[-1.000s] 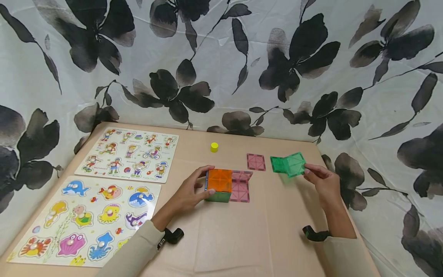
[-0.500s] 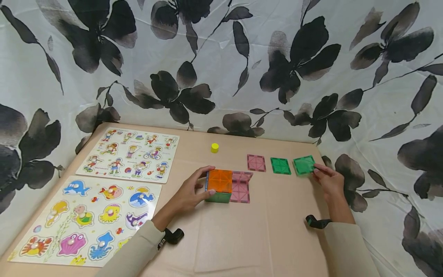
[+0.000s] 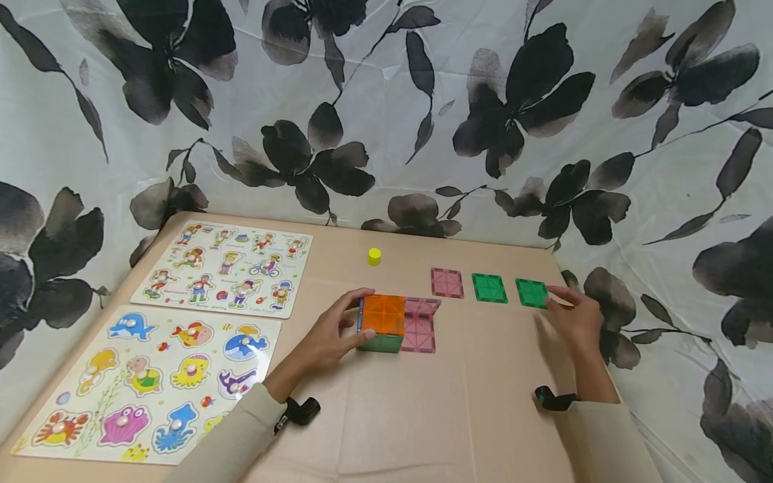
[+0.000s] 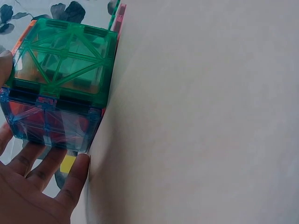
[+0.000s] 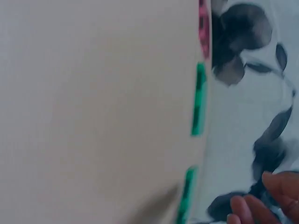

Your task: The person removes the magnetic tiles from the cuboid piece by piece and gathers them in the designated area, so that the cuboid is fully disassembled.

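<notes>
My left hand (image 3: 333, 329) grips a cube of translucent magnetic tiles (image 3: 383, 316), thumb at the near top edge and fingers along its left side. The cube has an orange top and a green front, and the left wrist view shows a blue side (image 4: 49, 123) by the fingers. Pink tiles (image 3: 419, 329) adjoin the cube's right side. My right hand (image 3: 576, 318) hovers beside a green tile (image 3: 531, 294) lying flat, fingertips right at its edge in the head view. In the right wrist view those fingers (image 5: 243, 207) are loosely bent and apart from the tile.
Left of the lying tile are another green tile (image 3: 489, 288) and a pink tile (image 3: 447, 283). A yellow cylinder (image 3: 374, 256) stands at the back. Two picture puzzle boards (image 3: 220, 272) cover the table's left side. A floral cloth (image 3: 398, 121) hangs behind the table.
My right hand has moved the green tile rightward, off the other green tile, laid it flat on the table and let it go. My left hand has stayed on the cube.
</notes>
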The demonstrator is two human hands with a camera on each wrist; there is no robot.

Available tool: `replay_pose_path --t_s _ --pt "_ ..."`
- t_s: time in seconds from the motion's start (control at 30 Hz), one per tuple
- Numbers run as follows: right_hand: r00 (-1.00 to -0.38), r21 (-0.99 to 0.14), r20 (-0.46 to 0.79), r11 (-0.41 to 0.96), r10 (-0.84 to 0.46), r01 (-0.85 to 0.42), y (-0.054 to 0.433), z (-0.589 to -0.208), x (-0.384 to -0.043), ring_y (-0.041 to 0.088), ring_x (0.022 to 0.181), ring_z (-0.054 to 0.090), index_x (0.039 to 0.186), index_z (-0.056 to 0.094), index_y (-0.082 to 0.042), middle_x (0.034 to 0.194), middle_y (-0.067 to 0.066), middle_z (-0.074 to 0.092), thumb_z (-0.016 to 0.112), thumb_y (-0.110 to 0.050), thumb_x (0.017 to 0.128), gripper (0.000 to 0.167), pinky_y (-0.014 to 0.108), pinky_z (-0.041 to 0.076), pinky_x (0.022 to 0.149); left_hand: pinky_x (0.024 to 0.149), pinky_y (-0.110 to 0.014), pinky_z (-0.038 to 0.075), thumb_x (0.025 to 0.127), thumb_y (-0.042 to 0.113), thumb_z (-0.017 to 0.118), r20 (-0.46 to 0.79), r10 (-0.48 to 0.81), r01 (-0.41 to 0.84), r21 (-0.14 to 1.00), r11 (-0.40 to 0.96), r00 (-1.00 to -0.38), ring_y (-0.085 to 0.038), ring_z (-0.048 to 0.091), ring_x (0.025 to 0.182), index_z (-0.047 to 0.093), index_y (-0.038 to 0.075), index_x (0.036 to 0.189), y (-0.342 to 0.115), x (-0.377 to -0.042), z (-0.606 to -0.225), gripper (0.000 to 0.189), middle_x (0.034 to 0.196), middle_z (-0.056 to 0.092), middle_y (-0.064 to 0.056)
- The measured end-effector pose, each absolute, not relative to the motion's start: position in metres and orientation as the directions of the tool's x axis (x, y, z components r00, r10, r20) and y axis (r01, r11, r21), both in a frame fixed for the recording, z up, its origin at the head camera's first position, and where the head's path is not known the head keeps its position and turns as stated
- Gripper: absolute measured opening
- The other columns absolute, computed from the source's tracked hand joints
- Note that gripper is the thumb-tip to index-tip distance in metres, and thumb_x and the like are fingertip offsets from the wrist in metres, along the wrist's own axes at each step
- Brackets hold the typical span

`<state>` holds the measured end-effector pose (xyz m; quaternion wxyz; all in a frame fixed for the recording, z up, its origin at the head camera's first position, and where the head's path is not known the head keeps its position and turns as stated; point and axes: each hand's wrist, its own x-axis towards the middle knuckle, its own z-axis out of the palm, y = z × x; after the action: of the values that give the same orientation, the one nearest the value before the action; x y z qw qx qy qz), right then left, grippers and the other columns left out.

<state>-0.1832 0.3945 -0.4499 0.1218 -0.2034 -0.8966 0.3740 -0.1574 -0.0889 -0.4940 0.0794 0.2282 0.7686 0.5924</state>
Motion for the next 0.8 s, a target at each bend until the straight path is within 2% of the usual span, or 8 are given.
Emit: replay_pose_path --t_s 0.1,0.17,0.27,0.33,0.43,0.53,0.63,0.8 --pt "-0.926 -0.696 0.194 0.710 0.324 0.103 0.370 -0.440 -0.174 -0.002 0.093 0.071 0.132 0.076 -0.013 0.136 0.014 0.073 0.075 -0.019 0.101 0.031 0.006 0.049 0.071 0.123 -0.064 0.040 0.099 0.023 0.077 0.153 0.447 0.262 0.946 0.192 -0.881 -0.034 0.042 0.155 0.039 0.032 0.161 -0.089 -0.157 -0.493 0.073 0.169 0.042 -0.002" --pt "-0.937 -0.674 0.271 0.739 0.221 -0.021 0.350 -0.436 -0.170 -0.006 0.089 0.068 0.128 0.078 -0.012 0.128 0.015 0.076 0.078 -0.017 0.098 0.030 0.006 0.052 0.074 0.122 -0.064 0.040 0.099 0.023 0.077 0.158 0.447 0.265 0.946 0.187 -0.880 -0.035 0.042 0.155 0.039 0.034 0.161 -0.089 -0.157 -0.493 0.073 0.169 0.041 -0.005" --pt "-0.936 -0.629 0.347 0.754 0.055 -0.189 0.318 -0.437 -0.166 0.015 0.096 0.076 0.122 0.080 -0.011 0.118 0.013 0.079 0.082 -0.014 0.094 0.028 0.021 0.062 0.084 0.122 -0.065 0.040 0.099 0.022 0.077 0.160 0.447 0.264 0.948 0.180 -0.880 -0.035 0.043 0.154 0.039 0.033 0.161 -0.088 -0.157 -0.493 0.073 0.169 0.041 -0.007" --pt "-0.933 -0.607 0.356 0.748 -0.047 -0.269 0.298 -0.440 -0.163 0.027 0.106 0.076 0.118 0.081 -0.012 0.119 0.011 0.079 0.084 -0.014 0.092 0.026 0.037 0.065 0.089 0.122 -0.064 0.041 0.099 0.021 0.077 0.160 0.449 0.260 0.951 0.170 -0.879 -0.037 0.046 0.152 0.039 0.032 0.161 -0.088 -0.157 -0.493 0.073 0.169 0.041 -0.008" --pt "-0.926 -0.581 0.334 0.735 -0.178 -0.351 0.272 -0.444 -0.162 0.033 0.120 0.072 0.113 0.083 -0.014 0.125 0.010 0.078 0.086 -0.013 0.090 0.023 0.054 0.063 0.094 0.121 -0.063 0.043 0.100 0.021 0.077 0.156 0.454 0.255 0.953 0.165 -0.877 -0.039 0.048 0.150 0.038 0.028 0.162 -0.088 -0.158 -0.494 0.074 0.169 0.041 -0.007" --pt "-0.912 -0.549 0.315 0.733 -0.264 -0.402 0.252 -0.448 -0.164 0.035 0.128 0.068 0.108 0.084 -0.016 0.130 0.009 0.077 0.087 -0.012 0.088 0.021 0.061 0.057 0.104 0.121 -0.063 0.043 0.100 0.021 0.077 0.154 0.455 0.254 0.953 0.167 -0.877 -0.038 0.047 0.151 0.038 0.026 0.163 -0.088 -0.159 -0.495 0.074 0.168 0.041 -0.006" --pt "-0.898 -0.512 0.305 0.741 -0.316 -0.434 0.238 -0.451 -0.171 0.034 0.128 0.068 0.107 0.084 -0.015 0.129 0.008 0.077 0.087 -0.009 0.088 0.021 0.063 0.052 0.111 0.122 -0.062 0.043 0.099 0.022 0.077 0.152 0.450 0.252 0.952 0.171 -0.880 -0.036 0.047 0.151 0.039 0.028 0.162 -0.089 -0.159 -0.495 0.074 0.168 0.042 -0.004" --pt "-0.885 -0.453 0.300 0.764 -0.355 -0.460 0.224 -0.454 -0.181 0.029 0.118 0.073 0.107 0.084 -0.014 0.117 0.004 0.081 0.084 -0.005 0.089 0.019 0.055 0.058 0.106 0.122 -0.061 0.043 0.099 0.022 0.077 0.148 0.450 0.246 0.955 0.168 -0.881 -0.038 0.051 0.148 0.039 0.036 0.160 -0.089 -0.159 -0.495 0.073 0.167 0.043 -0.002"
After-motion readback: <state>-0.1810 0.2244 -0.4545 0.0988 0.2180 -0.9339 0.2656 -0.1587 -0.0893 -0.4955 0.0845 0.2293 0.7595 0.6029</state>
